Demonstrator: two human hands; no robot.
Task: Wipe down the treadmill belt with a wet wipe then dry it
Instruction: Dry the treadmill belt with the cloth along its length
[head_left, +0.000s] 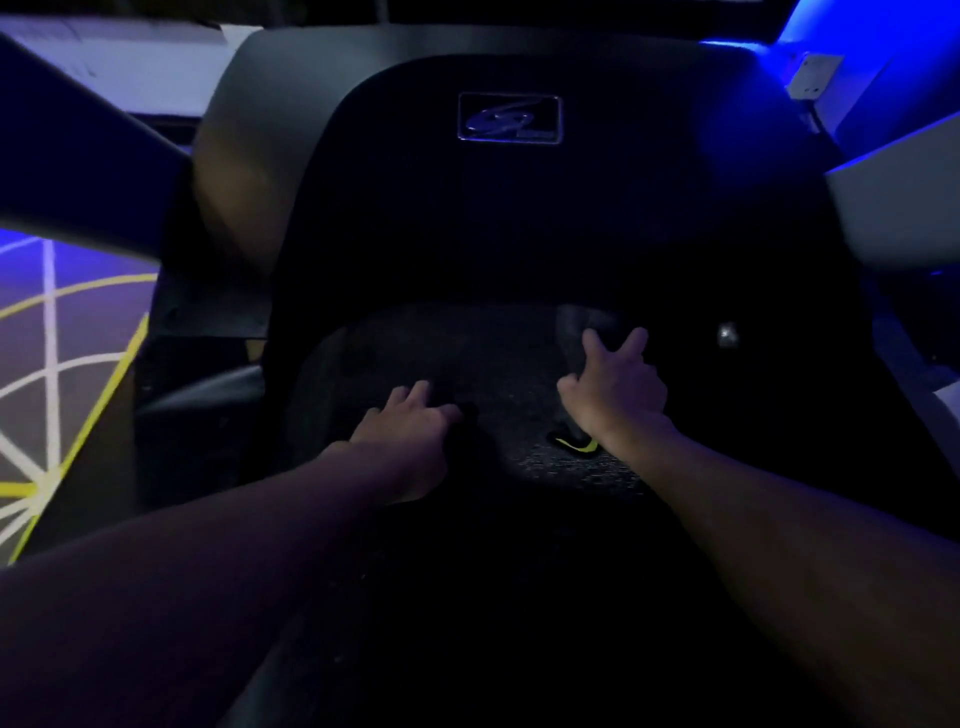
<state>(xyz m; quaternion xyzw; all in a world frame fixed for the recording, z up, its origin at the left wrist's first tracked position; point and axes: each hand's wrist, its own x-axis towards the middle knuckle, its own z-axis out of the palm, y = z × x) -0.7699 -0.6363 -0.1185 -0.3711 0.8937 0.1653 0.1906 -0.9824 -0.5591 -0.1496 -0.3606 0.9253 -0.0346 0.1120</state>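
Purple yellow-lined floor (62, 332) is lying open left of the dark textured treadmill belt (467, 353). The left hand (410, 426) is resting mid-belt, grasp too dark to tell. The right hand (615, 384) is pressing, fingers splayed, on a dim grey patch (574, 322); shadow is hiding the belt's right edge.

Both forearms reach forward from the near edge, side by side. The left hand (410, 423) lies palm down, fingers loosely bent. The right hand (615, 389), slightly farther, is palm down with fingers splayed.
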